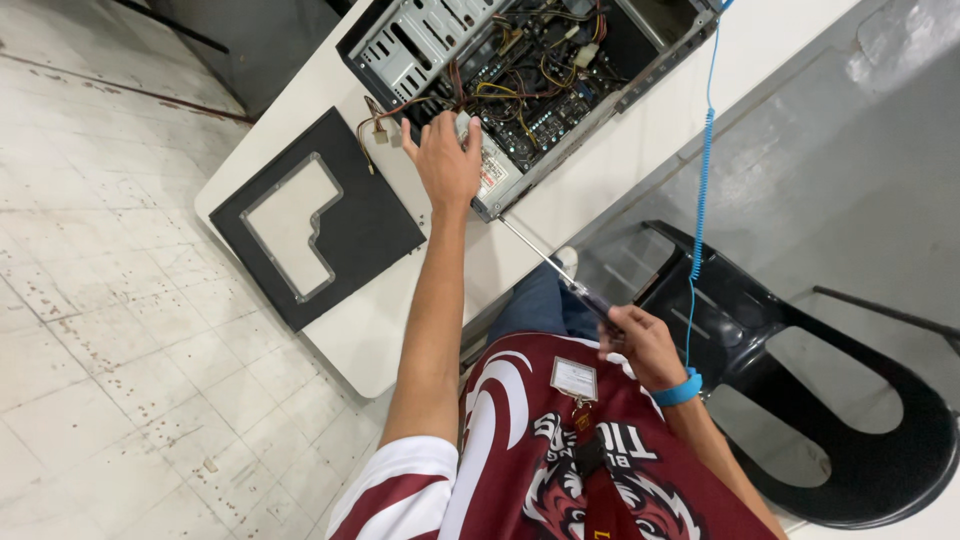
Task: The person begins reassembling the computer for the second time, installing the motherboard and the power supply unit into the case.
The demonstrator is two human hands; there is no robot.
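An open computer case (640, 85) lies on its side on a white table (400, 310), showing a circuit board, coloured wires and a metal drive cage. My left hand (445, 160) reaches out and rests on the grey power supply unit (495, 165) at the case's near corner, fingers curled over it. My right hand (640, 345) stays close to my chest and grips a long screwdriver (555, 270) by its dark handle, the thin metal shaft pointing toward the case's near corner. A blue wrist strap (680, 390) sits on my right wrist, with a blue coiled cord (705, 150) running up to the case.
The black side panel (370, 225) with a clear window lies flat on the table, left of the case. A black plastic chair (850, 420) stands at the right. Pale tiled floor (110, 300) lies to the left, and a dark cabinet stands at the top left.
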